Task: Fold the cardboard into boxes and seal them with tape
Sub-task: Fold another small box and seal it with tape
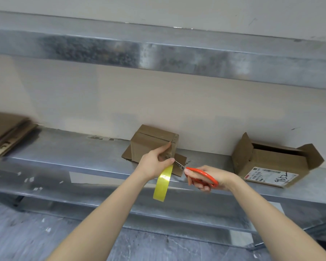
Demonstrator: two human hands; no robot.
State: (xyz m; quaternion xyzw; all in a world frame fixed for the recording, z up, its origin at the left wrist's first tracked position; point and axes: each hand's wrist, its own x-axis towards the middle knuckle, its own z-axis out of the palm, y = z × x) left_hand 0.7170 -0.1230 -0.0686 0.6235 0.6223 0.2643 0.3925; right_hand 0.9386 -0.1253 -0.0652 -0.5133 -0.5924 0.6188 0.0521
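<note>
The yellow tape [163, 182] hung down from the left hand [154, 161], whose thumb and fingers pinched it against the front of the folded box [152, 142]. The right hand [224, 178] was closed round the red scissors [201, 175] — the blades were at the tape, so this box seemed almost sealed. Farther on the counter [64, 153] stood the box with open flaps [271, 162] and lay the flat cardboard [6, 132] — both probably still waited.
</note>
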